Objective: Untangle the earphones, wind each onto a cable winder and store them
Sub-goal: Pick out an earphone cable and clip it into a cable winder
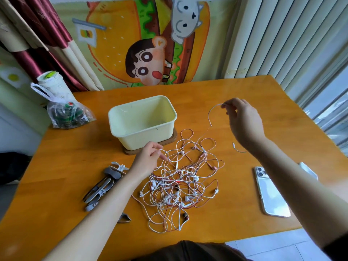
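Observation:
A tangle of white, pink and red earphones (180, 183) lies on the wooden table (244, 95) in front of me. My left hand (148, 161) pinches a white cable at the heap's upper left edge. My right hand (243, 119) is raised above the table to the right and pinches the end of a pale cable (211, 113) that curves down into the heap. A pile of grey and white cable winders (105, 183) sits left of my left forearm. Another winder (124, 218) shows just under that arm. An empty pale yellow box (143, 119) stands behind the heap.
A white phone (271, 193) lies face down at the right, with a small white object (308, 170) beyond my right arm. A plastic bag (66, 113) and a white cup (50, 80) sit at the table's far left corner. The yellow box rests on a brown wooden base (169, 140).

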Demonstrator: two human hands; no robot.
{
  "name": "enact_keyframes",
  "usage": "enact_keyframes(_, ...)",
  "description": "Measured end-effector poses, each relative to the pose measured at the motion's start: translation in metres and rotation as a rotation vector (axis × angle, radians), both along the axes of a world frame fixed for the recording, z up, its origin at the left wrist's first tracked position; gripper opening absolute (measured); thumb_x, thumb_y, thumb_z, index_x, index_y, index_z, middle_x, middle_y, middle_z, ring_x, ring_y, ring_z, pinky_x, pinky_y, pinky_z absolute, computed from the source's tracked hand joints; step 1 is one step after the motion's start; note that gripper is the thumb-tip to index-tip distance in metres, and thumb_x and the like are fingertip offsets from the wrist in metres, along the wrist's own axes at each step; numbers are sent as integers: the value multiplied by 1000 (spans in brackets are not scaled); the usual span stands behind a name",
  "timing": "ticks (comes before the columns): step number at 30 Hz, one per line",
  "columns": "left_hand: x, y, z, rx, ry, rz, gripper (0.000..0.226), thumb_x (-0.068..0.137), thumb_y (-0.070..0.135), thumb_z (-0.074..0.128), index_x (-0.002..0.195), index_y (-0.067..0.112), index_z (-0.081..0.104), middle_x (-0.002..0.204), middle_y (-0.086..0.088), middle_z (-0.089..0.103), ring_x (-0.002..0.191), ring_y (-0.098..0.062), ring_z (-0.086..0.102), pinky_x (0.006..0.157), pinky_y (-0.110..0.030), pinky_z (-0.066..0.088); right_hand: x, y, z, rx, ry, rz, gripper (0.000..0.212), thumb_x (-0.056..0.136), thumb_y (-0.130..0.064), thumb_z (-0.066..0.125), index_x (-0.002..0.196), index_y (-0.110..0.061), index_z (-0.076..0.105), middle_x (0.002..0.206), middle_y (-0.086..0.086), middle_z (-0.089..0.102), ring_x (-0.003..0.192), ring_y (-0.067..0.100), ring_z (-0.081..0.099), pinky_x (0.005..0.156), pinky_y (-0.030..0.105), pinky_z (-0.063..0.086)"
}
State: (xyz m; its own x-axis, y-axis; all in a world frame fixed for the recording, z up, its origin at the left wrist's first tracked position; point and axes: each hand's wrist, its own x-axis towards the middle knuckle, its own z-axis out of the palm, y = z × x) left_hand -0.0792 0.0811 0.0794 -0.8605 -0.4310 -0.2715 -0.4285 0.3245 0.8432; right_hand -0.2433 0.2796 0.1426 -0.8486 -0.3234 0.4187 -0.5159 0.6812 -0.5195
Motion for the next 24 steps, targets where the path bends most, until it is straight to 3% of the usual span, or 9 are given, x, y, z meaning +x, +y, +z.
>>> enact_keyframes(4,-5,9,10,14,19,-80,16,100,7,41,101,16,55,82,7,70,53,-17,40,54,-30,36,1,10,-22,475,-121,-40,38,93,-3,47,128,-13,55,125,15,51,112,35,45,82,37,39)
enact_keyframes(8,-8,20,18,40,55,-175,20,100,7,41,95,16,57,75,10,71,55,-20,40,61,-31,39,45,-6,-35,322,-389,362,51,90,-4,57,138,-12,42,138,9,44,125,25,44,100,27,34)
enact_keyframes(10,-11,26,21,36,65,-224,18,101,8,41,93,15,56,61,17,66,52,-13,41,62,-28,40,74,-21,-38,241,-504,581,48,90,-13,60,136,-10,43,128,2,53,117,14,52,96,20,37)
enact_keyframes(13,-13,29,23,28,76,-240,9,101,12,44,100,12,53,50,11,52,53,-10,42,62,-27,38,87,-33,-43,150,-603,620,22,96,-16,52,117,-12,51,95,-1,66,83,11,64,76,23,49)
enact_keyframes(14,-12,28,22,34,76,-235,8,101,14,44,103,13,51,52,9,50,55,-11,42,63,-28,37,85,-33,-43,155,-592,605,11,97,-16,49,106,-14,56,83,-3,65,71,7,63,69,21,47)
enact_keyframes(16,-9,25,20,39,68,-237,9,100,15,45,108,15,49,54,9,51,57,-12,42,62,-28,37,77,-31,-45,200,-520,577,19,99,-17,46,91,-14,63,71,-7,61,57,-2,56,61,11,37)
enact_keyframes(19,-4,16,12,13,2,-260,11,100,15,45,104,17,55,67,8,60,58,-13,43,59,-28,37,65,-22,-46,149,-479,462,24,99,-12,45,86,-16,65,66,-9,60,56,-7,54,56,9,37)
enact_keyframes(22,3,9,3,-16,-82,-301,21,101,16,43,94,19,62,70,6,55,60,-11,44,57,-25,38,49,-9,-45,80,-433,294,25,98,-10,46,86,-12,67,66,-4,61,58,3,54,57,6,37)
enact_keyframes(24,7,7,-2,-31,-114,-326,24,101,16,42,88,22,61,72,5,55,66,-8,51,66,-22,43,38,-1,-46,87,-431,211,25,98,-10,46,86,-10,68,67,-1,62,61,11,53,58,5,36)
